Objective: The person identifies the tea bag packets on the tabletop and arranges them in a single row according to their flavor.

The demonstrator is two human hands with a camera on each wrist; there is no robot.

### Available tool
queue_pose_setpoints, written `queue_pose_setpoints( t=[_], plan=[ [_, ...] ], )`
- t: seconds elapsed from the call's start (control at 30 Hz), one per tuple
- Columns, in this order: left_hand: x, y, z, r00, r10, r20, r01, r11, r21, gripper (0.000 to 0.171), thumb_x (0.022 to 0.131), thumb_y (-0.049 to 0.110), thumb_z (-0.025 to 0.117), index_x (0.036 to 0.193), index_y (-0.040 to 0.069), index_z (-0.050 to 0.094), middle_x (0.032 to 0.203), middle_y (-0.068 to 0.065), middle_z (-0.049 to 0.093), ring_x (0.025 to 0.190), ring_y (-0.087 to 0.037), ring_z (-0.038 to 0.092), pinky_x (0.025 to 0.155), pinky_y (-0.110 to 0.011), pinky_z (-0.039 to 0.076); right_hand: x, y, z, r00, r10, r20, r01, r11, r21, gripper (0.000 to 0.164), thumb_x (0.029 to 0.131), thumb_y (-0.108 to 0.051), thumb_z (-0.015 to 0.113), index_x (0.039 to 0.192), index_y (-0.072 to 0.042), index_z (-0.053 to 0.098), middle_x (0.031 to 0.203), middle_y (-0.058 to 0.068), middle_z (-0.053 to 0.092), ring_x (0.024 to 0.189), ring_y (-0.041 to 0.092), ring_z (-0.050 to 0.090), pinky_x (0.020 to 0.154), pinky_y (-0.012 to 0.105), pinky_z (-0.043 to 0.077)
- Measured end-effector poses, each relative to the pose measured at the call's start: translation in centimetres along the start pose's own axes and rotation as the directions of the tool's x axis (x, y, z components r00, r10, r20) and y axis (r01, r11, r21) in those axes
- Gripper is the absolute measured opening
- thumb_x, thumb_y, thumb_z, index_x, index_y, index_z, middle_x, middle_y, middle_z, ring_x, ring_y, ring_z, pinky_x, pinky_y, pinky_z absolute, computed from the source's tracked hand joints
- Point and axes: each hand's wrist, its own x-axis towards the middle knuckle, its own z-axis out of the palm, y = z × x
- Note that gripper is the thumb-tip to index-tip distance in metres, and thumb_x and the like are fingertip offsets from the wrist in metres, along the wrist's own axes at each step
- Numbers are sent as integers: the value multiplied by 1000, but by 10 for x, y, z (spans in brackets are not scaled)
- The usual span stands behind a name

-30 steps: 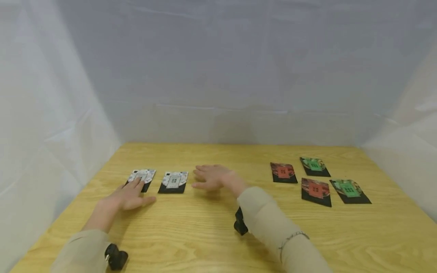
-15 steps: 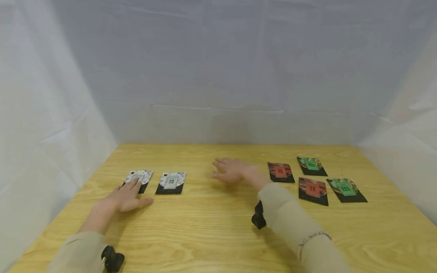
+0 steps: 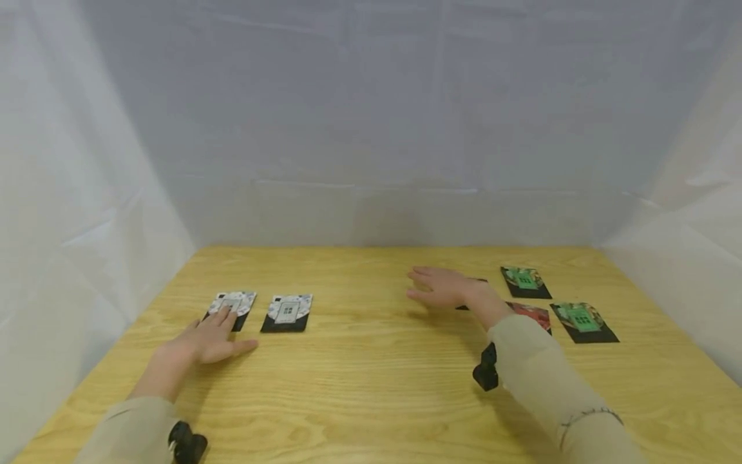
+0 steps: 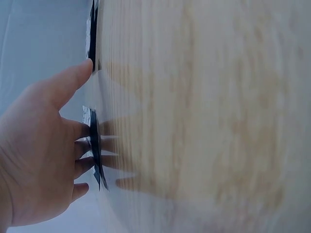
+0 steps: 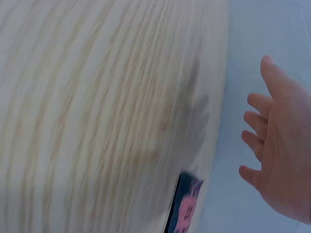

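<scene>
My left hand [image 3: 203,341] lies with its fingers outstretched, fingertips on a flat white-patterned packet [image 3: 243,303] with a black lower part. In the left wrist view the fingers meet this packet [image 4: 94,141] while the thumb is spread away. A matching white packet [image 3: 286,314] lies just to its right. My right hand [image 3: 443,288] is held above the table, fingers extended and holding nothing; in the right wrist view its shadow falls apart from it. Beneath and behind it lies a red packet [image 5: 187,206], mostly hidden in the head view. A second red packet [image 3: 534,314] is partly covered by the right wrist.
Two green packets, one farther back [image 3: 524,280] and one nearer [image 3: 585,319], lie at the right of the wooden table [image 3: 348,386]. White sheeting [image 3: 371,129] closes off the back and both sides. Each wrist carries a small black camera.
My right hand has moved rightward, away from the white packets to over the red ones. The left hand stays on its packet. The head view has shifted slightly.
</scene>
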Motion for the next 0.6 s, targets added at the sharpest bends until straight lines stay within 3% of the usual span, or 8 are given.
queue_pose_setpoints(
  t=[0.37,0.6],
  plan=[
    [-1,-2,1,1000,10,-6,-10,1000,10,99,87,65,43,135,-20,26,141,-41,16,127,-56,17,101,-68,14,-39,44,16,999,-8,-39,8,1000,-17,70,97,-48,38,146,-1,23,151,19,20,137,37,19,109,55,17],
    [-2,-2,1,1000,14,-18,-14,1000,6,99,87,64,43,135,-20,26,141,-41,16,127,-56,18,101,-68,15,-59,66,21,999,25,-48,-26,1000,-17,73,96,-54,37,147,-3,24,151,19,18,137,39,18,107,56,19]
  ],
)
